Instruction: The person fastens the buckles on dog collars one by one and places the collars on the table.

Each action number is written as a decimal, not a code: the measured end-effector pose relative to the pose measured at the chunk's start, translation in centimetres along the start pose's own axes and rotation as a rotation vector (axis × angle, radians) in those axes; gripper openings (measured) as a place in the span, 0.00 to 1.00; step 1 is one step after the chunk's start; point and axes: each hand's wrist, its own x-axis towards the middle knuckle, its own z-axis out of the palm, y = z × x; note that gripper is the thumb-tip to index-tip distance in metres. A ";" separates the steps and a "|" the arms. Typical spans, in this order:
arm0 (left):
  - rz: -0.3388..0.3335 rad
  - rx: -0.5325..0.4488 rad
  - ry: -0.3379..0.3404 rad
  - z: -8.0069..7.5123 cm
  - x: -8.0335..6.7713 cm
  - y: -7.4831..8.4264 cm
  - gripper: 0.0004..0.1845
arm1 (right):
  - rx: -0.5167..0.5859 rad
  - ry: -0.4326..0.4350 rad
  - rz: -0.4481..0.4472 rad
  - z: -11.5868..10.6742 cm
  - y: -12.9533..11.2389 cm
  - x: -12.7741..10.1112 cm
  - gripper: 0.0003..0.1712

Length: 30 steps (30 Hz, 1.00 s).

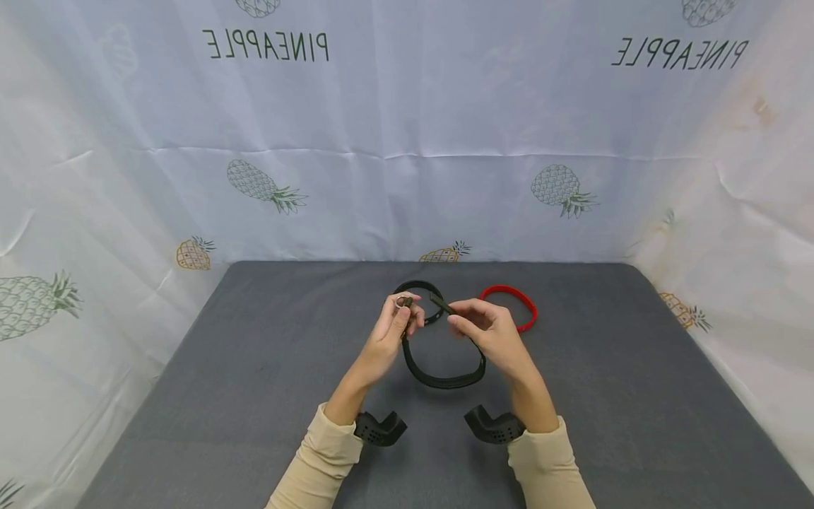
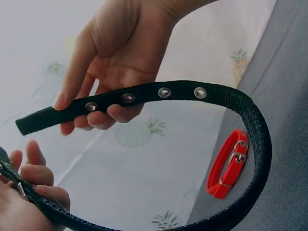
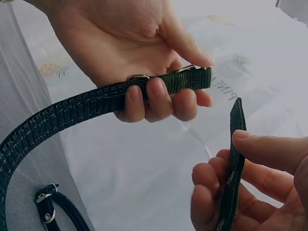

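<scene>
A dark green pet collar (image 1: 445,382) hangs in a loop between both hands, above the table. My left hand (image 1: 384,334) grips its buckle end, fingers curled round the strap near the metal buckle (image 3: 187,69). The free tip is pinched between thumb and fingers of my right hand (image 1: 492,332). Metal eyelets (image 2: 164,92) run along that strap end in the left wrist view. The two ends are apart, the tip pointing toward the buckle side.
On the grey table (image 1: 254,389) behind the hands lie a black collar (image 1: 416,284) and, to its right, a red collar (image 1: 531,311), both closed into rings. A white curtain (image 1: 407,106) with pineapple prints stands behind and at both sides.
</scene>
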 end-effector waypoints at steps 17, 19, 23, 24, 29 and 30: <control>0.035 0.228 0.011 0.1 -0.4 0.7 0.14 | 0.028 -0.002 -0.044 -0.2 -0.9 -0.6 0.15; 0.019 0.242 0.010 0.0 -0.5 0.7 0.14 | 0.031 -0.015 -0.043 -0.3 -1.0 -0.7 0.15; 0.013 0.256 0.007 -0.1 -0.4 0.9 0.14 | 0.032 -0.036 -0.055 -0.4 -1.0 -0.7 0.15; 0.012 0.258 0.006 -0.1 -0.4 0.9 0.14 | 0.031 -0.040 -0.059 -0.4 -1.0 -0.7 0.14; 0.002 0.291 -0.011 -0.1 -0.4 0.9 0.15 | 0.025 -0.060 -0.081 -0.6 -1.0 -0.7 0.14; 0.002 0.297 -0.017 -0.2 -0.4 0.9 0.15 | 0.023 -0.063 -0.088 -0.6 -1.0 -0.7 0.14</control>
